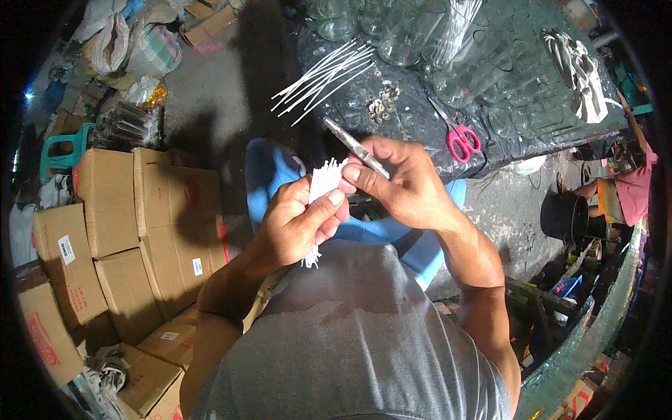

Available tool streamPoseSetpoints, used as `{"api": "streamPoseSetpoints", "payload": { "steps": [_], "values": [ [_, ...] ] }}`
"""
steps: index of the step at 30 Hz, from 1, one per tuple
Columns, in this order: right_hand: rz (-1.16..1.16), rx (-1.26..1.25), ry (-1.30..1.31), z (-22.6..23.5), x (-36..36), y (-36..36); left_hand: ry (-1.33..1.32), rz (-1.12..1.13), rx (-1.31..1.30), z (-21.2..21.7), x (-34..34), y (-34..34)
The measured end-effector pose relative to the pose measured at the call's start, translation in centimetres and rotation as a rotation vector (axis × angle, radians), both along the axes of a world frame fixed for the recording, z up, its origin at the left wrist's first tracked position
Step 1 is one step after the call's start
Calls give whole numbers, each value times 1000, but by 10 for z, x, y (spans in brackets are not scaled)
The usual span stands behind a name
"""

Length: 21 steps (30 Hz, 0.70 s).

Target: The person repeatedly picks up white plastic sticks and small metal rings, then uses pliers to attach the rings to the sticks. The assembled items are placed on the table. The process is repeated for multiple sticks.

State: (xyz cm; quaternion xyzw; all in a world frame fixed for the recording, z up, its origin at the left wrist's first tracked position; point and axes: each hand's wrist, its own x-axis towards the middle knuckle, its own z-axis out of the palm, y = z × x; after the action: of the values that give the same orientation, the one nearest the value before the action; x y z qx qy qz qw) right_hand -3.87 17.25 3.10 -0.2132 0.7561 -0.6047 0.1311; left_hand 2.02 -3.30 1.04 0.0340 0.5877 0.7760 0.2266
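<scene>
Hands gripped close together: my left hand [297, 224] clenched thin white wicks [323, 183], my right hand [399, 183] pinched a slim metal tool [355, 148] whose tip, I judged, could slip and nick fingers.

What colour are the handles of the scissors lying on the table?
The scissors have pinkish-red handles, seen clearly in the head view, lying on the dark table beyond the person's hands.

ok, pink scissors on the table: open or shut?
Shut. The pink-handled scissors lie flat on the dark table, handle loops side by side, blades together.

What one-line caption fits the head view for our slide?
Left hand grips a bundle of white strands while right hand holds a slim metal tool, near pink-handled scissors on the table.
</scene>
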Motion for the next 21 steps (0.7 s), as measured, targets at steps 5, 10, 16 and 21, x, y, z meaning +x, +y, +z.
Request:
{"api": "streamPoseSetpoints", "payload": {
  "steps": [5,10,16,21],
  "values": [
    [-20,-51,-41,-6,4,-2,-1,-16,-12,-2,2,0],
    [-23,-29,-27,-7,2,0,-43,21,-22,1,3,0],
    [-21,-37,42,-10,0,-4,-28,97,7,-2,4,1],
    [-41,33,77,-4,2,-10,33,170,-26,-6,2,0]
  ]
}}
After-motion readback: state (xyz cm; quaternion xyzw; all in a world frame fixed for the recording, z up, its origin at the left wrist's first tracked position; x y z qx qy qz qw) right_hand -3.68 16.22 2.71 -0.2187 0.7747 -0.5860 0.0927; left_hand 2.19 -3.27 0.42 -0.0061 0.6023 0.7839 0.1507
